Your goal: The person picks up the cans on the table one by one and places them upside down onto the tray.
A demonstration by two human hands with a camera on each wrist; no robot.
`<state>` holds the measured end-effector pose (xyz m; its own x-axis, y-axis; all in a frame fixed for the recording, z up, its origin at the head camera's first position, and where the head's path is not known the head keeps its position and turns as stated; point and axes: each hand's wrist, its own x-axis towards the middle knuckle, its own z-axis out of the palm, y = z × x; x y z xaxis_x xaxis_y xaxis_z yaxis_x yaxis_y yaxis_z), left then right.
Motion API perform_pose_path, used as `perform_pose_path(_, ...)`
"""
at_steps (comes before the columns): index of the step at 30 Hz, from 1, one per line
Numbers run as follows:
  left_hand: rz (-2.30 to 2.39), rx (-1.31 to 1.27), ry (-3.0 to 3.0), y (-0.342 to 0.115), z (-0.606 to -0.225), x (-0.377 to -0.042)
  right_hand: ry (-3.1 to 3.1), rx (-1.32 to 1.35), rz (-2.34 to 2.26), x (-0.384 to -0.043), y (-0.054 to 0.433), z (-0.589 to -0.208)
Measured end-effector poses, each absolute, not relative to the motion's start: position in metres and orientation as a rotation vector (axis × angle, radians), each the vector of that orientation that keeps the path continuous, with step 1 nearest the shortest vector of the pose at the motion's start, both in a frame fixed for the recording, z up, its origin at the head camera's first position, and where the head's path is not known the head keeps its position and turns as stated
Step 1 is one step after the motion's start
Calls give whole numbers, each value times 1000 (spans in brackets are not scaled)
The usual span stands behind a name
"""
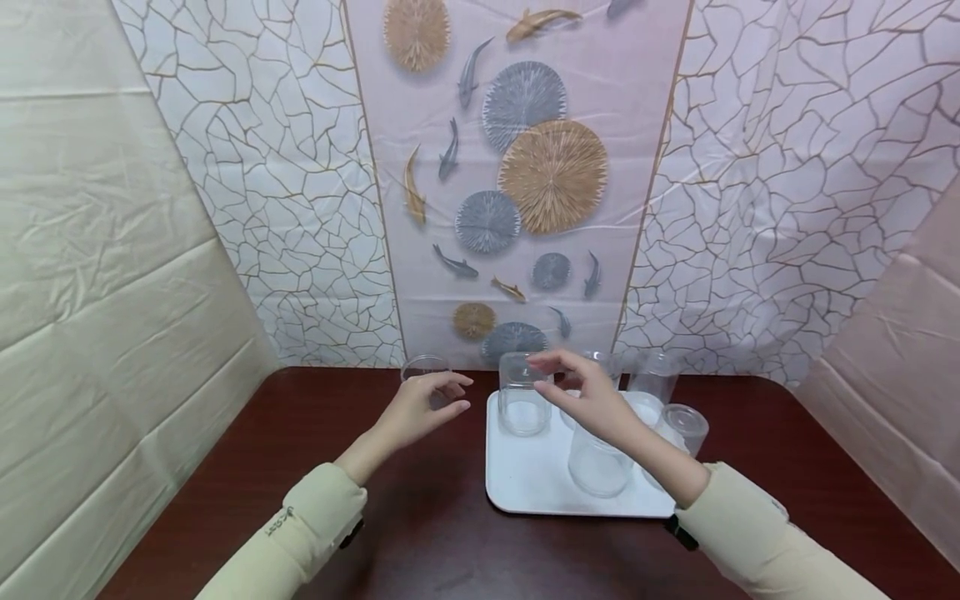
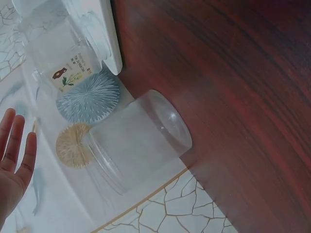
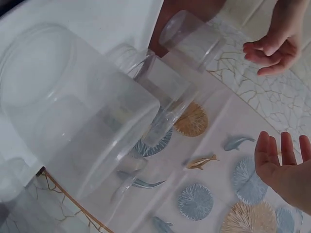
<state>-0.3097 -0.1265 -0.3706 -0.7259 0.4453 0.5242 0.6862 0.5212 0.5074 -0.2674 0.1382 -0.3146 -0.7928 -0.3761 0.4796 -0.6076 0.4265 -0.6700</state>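
Observation:
My left hand (image 1: 420, 408) hovers above the table, its fingers loosely bent and holding nothing. Just behind it stands a clear jar (image 1: 426, 363), mostly hidden by the hand in the head view; the left wrist view shows this jar (image 2: 141, 141) upright on the table, apart from the hand (image 2: 17, 167). My right hand (image 1: 588, 398) is raised over the white tray (image 1: 525, 483), with thumb and fingers apart and nothing between them. Beside its fingertips a squarish clear jar (image 1: 523, 408) stands on the tray. A larger clear jar (image 1: 600, 462) is below the right wrist.
More clear containers crowd the tray's right side, including a tall one (image 1: 654, 379) at the back and a small one (image 1: 686, 425) near the right edge. A patterned cloth (image 1: 555, 183) hangs behind the dark red table (image 1: 435, 533). A label (image 2: 73, 73) shows at the squarish jar.

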Motion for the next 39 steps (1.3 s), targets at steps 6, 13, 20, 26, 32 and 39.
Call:
perform_pose_path(6, -1001, -936, -2396, -128, -366, -313, -2347, 845, 1424, -254, 150, -318)
perform_pose_path(13, -892, -873, -2378, -133, -360, -325, -2297, 822, 1481, -244, 159, -324)
perform_pose_path(20, -977, -725, -2418, -138, -359, -337, -2217, 866, 1538, -230, 168, -336)
perform_pose_path(26, -924, -675, -2562, -145, -362, -345, -2177, 917, 1557, -223, 170, -347)
perform_pose_path(32, -868, -659, -2697, -149, -361, -361, -2174, 926, 1574, -222, 171, -354)
perform_pose_path(39, -784, -699, -2819, -146, -350, -374, -2198, 914, 1579, -221, 171, -360)
